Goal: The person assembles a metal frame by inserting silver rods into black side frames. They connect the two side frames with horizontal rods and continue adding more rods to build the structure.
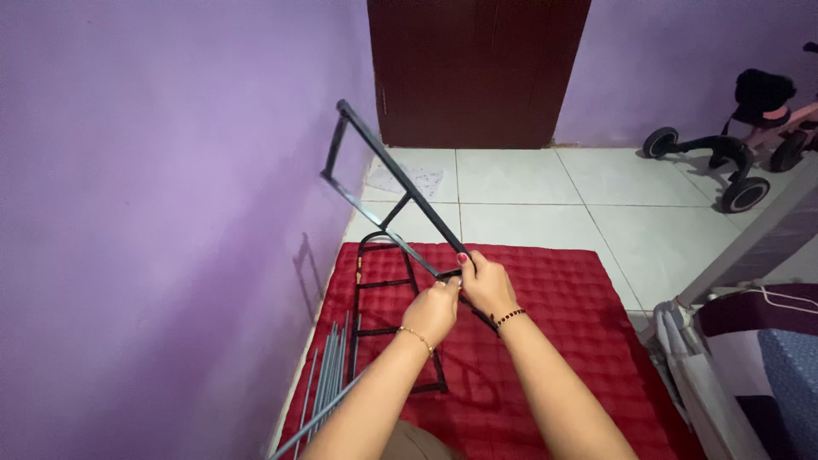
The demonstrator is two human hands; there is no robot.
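Both hands hold one end of a black metal frame (388,183) that slants up and away toward the purple wall. My left hand (433,312) grips the frame's lower bar from the left; my right hand (486,285) grips it from the right, the two touching. A second black frame (383,285) with an arched top lies flat on the red quilted mat (554,341) under my hands. Several thin grey rods (328,383) lie along the mat's left edge.
A purple wall (153,213) stands close on the left. A dark brown door (477,68) is ahead, with white floor tiles (545,196) before it. A child's tricycle (741,153) stands at the far right. A baby cot or stroller (750,341) sits at the right edge.
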